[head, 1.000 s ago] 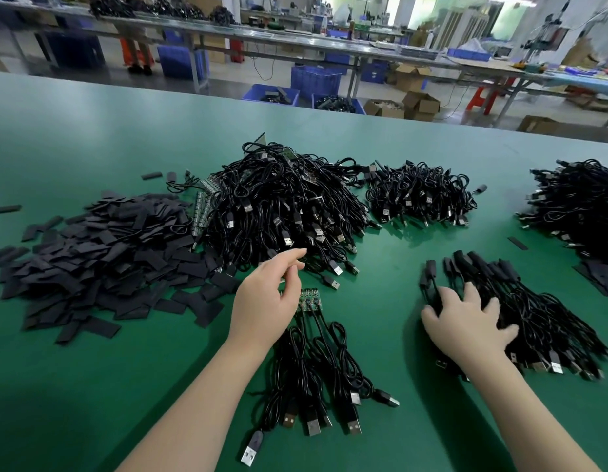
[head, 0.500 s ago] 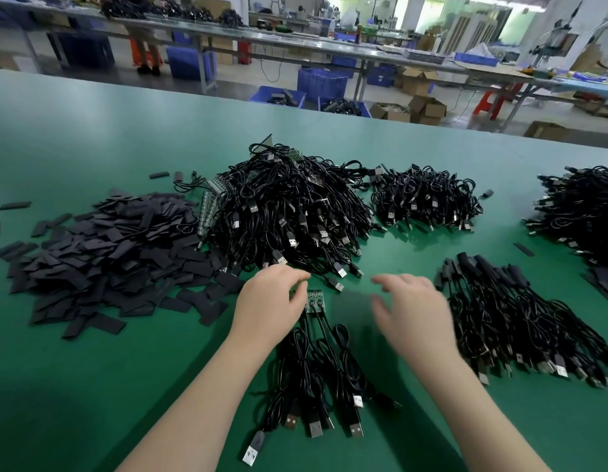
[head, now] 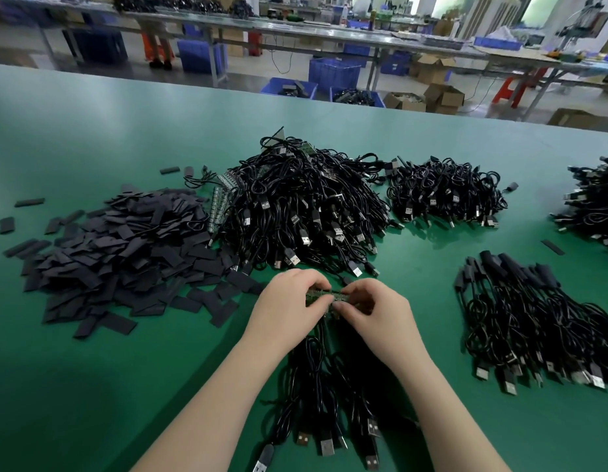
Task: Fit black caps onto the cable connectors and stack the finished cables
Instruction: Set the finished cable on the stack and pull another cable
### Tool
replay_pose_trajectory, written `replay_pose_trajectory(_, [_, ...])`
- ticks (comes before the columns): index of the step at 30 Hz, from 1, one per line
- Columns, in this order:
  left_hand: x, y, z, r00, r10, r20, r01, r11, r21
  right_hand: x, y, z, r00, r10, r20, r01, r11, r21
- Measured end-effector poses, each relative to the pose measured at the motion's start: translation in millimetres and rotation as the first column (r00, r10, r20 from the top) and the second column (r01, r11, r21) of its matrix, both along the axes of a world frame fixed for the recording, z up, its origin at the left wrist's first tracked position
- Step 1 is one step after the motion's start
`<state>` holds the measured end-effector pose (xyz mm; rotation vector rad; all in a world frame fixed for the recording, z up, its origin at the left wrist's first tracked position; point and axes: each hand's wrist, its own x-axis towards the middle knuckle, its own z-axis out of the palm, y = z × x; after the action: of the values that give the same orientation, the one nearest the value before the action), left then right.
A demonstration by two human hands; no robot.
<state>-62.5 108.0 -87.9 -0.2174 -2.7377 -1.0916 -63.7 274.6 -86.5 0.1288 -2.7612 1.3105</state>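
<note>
Both hands meet at the middle of the green worktop (head: 91, 369): the left hand (head: 289, 311) and the right hand (head: 374, 311) each curl their fingers round a small green circuit strip (head: 324, 296), pinching it from either end. The strip joins the heads of a bundle of black cables (head: 316, 386) that trails toward 6 o'clock, its USB plugs lying between the forearms; the hands cover most of the strip, so its connectors cannot be made out.

At 9 o'clock lies a heap of flat black caps (head: 125, 253). At 12 o'clock rises the big tangled pile of cables (head: 302, 212), with a smaller pile (head: 445, 195) at 1 o'clock. At 3 o'clock sits the stack of capped cables (head: 534, 321), laid side by side, and beyond it another pile (head: 595, 206) is cut off by the frame edge.

No readable writing shows anywhere; the USB plugs are too small to tell any marks. The far benches and blue crates (head: 333, 71) are blurred.
</note>
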Motion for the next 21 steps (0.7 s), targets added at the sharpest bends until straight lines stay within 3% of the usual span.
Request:
replay_pose_trajectory(4, [3.3, -0.1, 7.9, 0.999, 0.035, -0.001, -0.033, 0.955, 0.294, 5.0, 4.1, 3.9, 0.999, -0.025, -0.023, 0.017, 0.957, -0.289])
replay_pose_trajectory(7, [2.2, -6.7, 11.2, 0.996, 0.000, 0.093, -0.038, 0.913, 0.406, 7.2, 2.4, 6.5, 1.000, -0.009, -0.015, 0.002, 0.910, -0.414])
replay_pose_trajectory(21, [2.0, -6.7, 9.7, 0.984, -0.025, 0.178, -0.071, 0.855, 0.514, 10.7, 2.5, 11.5, 0.999, -0.006, 0.041, 0.024, 0.888, -0.459])
